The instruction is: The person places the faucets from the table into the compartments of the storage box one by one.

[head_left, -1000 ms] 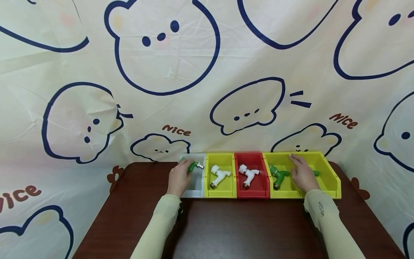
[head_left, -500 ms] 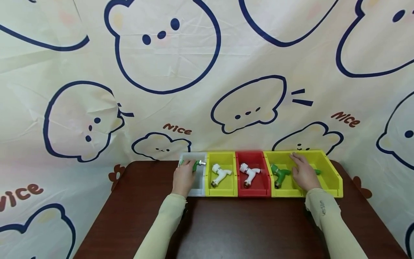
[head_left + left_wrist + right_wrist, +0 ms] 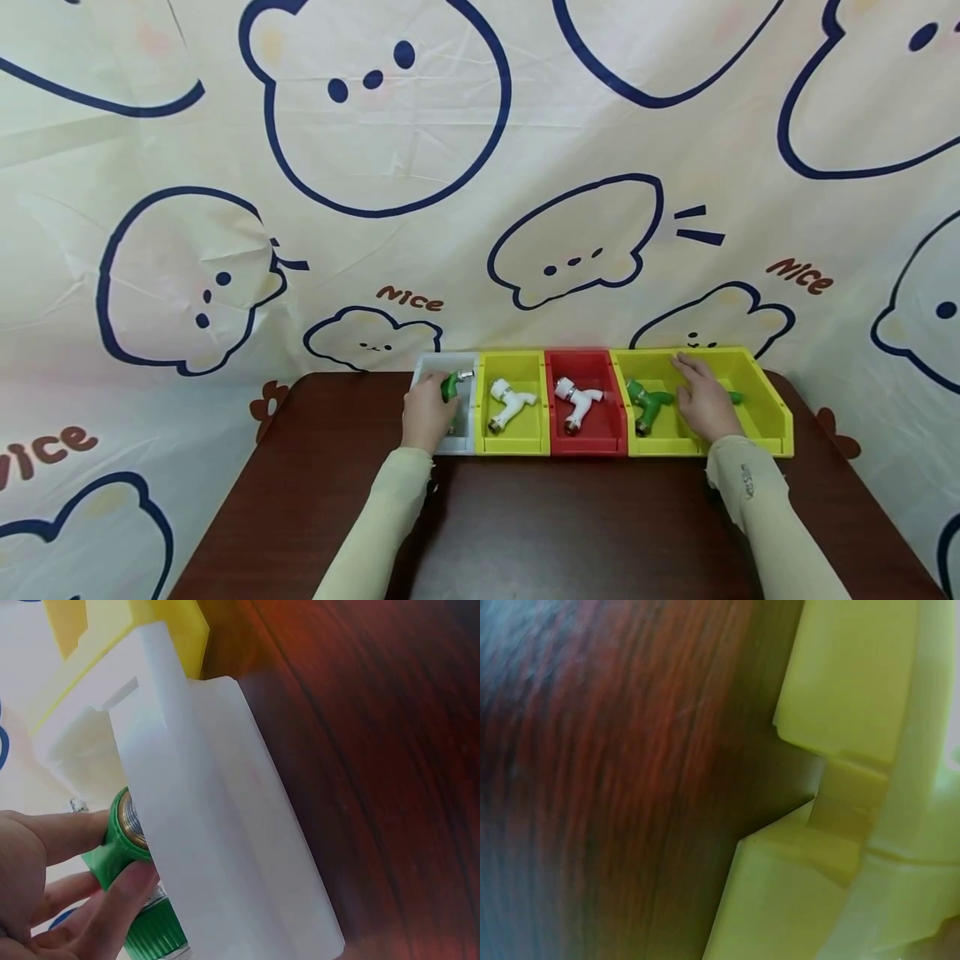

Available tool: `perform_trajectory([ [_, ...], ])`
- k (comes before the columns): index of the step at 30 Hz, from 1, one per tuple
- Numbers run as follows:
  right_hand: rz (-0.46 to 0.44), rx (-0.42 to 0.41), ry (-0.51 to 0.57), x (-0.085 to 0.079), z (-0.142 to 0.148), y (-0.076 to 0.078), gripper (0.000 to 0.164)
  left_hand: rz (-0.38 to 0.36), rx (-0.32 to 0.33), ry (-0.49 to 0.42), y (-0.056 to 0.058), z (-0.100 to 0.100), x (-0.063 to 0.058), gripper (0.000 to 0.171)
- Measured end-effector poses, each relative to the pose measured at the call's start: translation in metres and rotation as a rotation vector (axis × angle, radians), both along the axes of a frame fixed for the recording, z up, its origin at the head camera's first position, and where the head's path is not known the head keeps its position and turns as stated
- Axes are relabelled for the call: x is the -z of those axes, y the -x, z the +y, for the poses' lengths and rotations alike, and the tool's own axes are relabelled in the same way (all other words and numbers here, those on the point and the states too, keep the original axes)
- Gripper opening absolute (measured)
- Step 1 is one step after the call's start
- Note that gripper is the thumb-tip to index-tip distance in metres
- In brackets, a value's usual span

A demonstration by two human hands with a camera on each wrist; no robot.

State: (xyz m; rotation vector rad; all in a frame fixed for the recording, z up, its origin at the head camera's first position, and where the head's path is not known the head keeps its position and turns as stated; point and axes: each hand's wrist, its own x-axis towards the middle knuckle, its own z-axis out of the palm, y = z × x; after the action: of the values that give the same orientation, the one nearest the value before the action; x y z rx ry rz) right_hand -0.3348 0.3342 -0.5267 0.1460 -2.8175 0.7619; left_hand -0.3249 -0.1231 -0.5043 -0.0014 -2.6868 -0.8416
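Observation:
My left hand (image 3: 427, 412) is over the pale grey bin (image 3: 463, 446) at the row's left end, pinching a green faucet (image 3: 450, 387) with a silvery tip. In the left wrist view, thumb and fingers hold the faucet (image 3: 109, 859) by its green body, its threaded end facing the bin's front wall (image 3: 225, 817). My right hand (image 3: 707, 402) reaches into the wide yellow bin (image 3: 768, 425) with its fingers extended. Left of it lies a green faucet (image 3: 648, 407). Another green piece (image 3: 735, 398) shows to its right, mostly hidden by the hand.
A white faucet (image 3: 512, 406) lies in the narrow yellow bin (image 3: 525, 442), and another white faucet (image 3: 577, 406) in the red bin (image 3: 600, 442). The joined bins stand at the back of the dark brown table (image 3: 570, 533), against a printed cloth (image 3: 570, 150).
My left hand has shifted slightly right over the grey bin, and the green faucet has turned in its grip, its body now pointing down more. My right hand stays in place.

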Motion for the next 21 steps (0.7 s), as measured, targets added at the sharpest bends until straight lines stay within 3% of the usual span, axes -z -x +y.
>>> perform_trajectory([
  [13, 0.02, -0.015, 0.015, 0.001, 0.003, 0.0, 0.054, 0.042, -0.03, -0.027, 0.003, 0.005, 0.007, 0.034],
  [21, 0.017, -0.014, 0.01, 0.003, 0.002, 0.0, 0.054, 0.013, -0.07, -0.004, 0.006, 0.01, 0.01, 0.029],
])
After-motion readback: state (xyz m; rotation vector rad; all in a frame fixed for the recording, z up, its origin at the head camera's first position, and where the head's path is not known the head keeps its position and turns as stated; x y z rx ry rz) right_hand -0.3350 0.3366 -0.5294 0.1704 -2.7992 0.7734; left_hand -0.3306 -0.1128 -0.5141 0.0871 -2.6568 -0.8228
